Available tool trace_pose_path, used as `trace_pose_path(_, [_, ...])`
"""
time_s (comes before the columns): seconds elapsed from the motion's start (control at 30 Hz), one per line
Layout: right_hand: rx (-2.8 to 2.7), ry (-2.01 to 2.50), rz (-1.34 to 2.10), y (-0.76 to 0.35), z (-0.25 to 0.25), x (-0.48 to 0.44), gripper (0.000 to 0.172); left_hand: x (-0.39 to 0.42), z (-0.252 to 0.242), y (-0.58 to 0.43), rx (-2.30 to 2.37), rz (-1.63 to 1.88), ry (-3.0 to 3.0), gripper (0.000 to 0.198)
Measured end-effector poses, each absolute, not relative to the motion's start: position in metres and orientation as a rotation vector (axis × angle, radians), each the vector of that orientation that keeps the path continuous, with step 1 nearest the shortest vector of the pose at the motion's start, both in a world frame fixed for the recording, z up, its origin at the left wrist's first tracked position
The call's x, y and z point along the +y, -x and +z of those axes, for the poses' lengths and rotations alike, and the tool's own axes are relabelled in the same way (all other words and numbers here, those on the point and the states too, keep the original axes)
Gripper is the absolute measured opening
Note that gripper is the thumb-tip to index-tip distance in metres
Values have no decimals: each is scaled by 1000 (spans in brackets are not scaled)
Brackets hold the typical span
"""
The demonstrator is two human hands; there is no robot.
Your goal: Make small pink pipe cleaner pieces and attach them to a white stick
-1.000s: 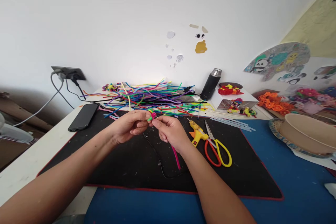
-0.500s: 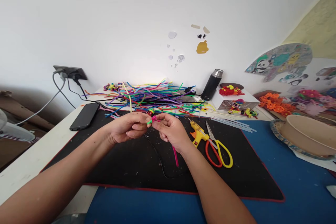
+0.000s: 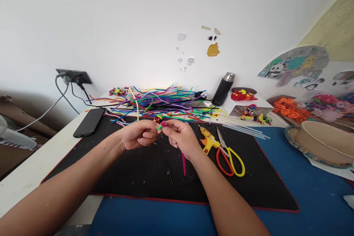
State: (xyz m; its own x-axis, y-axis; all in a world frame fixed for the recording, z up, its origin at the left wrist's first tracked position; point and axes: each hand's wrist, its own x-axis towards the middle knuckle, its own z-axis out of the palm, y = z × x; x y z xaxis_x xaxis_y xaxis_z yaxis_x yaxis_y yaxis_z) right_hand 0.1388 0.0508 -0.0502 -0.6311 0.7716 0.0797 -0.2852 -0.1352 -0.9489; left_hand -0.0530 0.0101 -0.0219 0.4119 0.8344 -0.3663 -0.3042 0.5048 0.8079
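Holds a small fuzzy-stem piece in pink, green, yellow and black (image 3: 163, 123) above the black, red-edged mat (image 3: 124, 180), probably bending or joining parts. Pinches at the green end with the left hand (image 3: 139, 134), thumb and forefinger together; clamps the pink part between thumb and forefinger of the right hand (image 3: 181, 134). Probably calls next for a steady right grip and a small, careful adjustment with the left. Compared with one second ago, shows more of a dark, bright-trimmed top (image 3: 158, 118) beyond the pink.
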Motion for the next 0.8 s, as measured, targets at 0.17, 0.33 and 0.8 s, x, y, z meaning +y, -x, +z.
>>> trace_pose_path(0.17, [-1382,589,1847,-139,-49,52,35,10,-20,53,977,821,-871,27])
trace_pose_path(0.33, [-1349,630,1832,-138,-48,52,36,4,0,58,1193,823,-1202,46])
trace_pose_path(0.8, [-1305,678,1806,-138,-47,51,36,-8,10,41,1468,985,-1617,33])
